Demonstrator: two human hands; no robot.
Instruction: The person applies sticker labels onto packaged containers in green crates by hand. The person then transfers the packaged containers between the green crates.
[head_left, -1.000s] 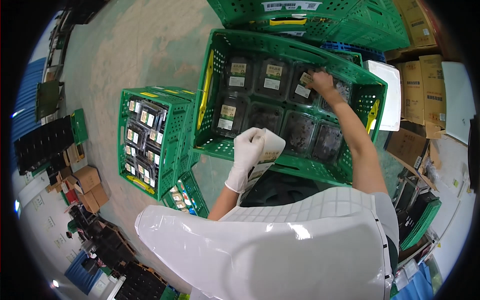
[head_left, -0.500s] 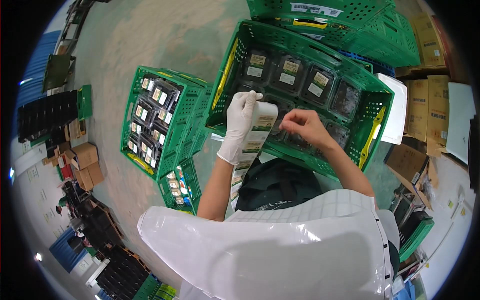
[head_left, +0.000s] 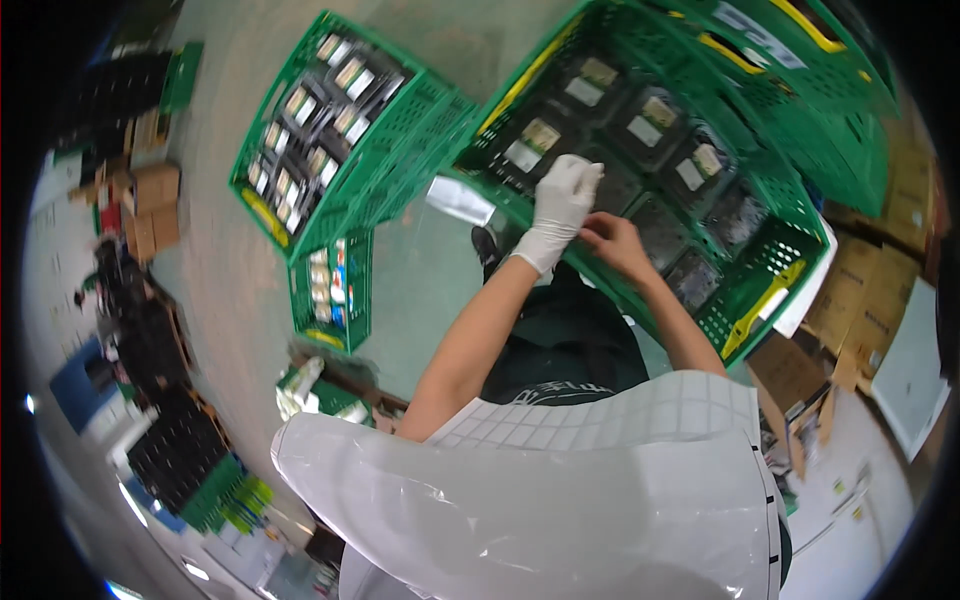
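My left hand (head_left: 565, 205), in a white glove, is closed above the near left side of a large green crate (head_left: 770, 300). Whatever it grips is hidden; no label strip shows. My bare right hand (head_left: 618, 246) is close by the gloved wrist, its fingers bent inward, and anything in them is hidden. Clear-lidded dark plastic boxes fill the crate in rows. Several carry labels, such as the labelled box (head_left: 530, 148) beyond my left hand. Others have plain lids, like the unlabelled box (head_left: 657, 232) beyond my right hand.
Stacked green crates (head_left: 380, 150) with labelled boxes stand at left, and a smaller green crate (head_left: 332, 290) sits below them. More green crates (head_left: 830, 150) rise at far right beside cardboard boxes (head_left: 870, 280). A white item (head_left: 460, 200) juts from the crate's left side.
The view has shifted and turned. My left hand's strip of printed labels has gone out of sight. My right hand has come close to the left wrist.
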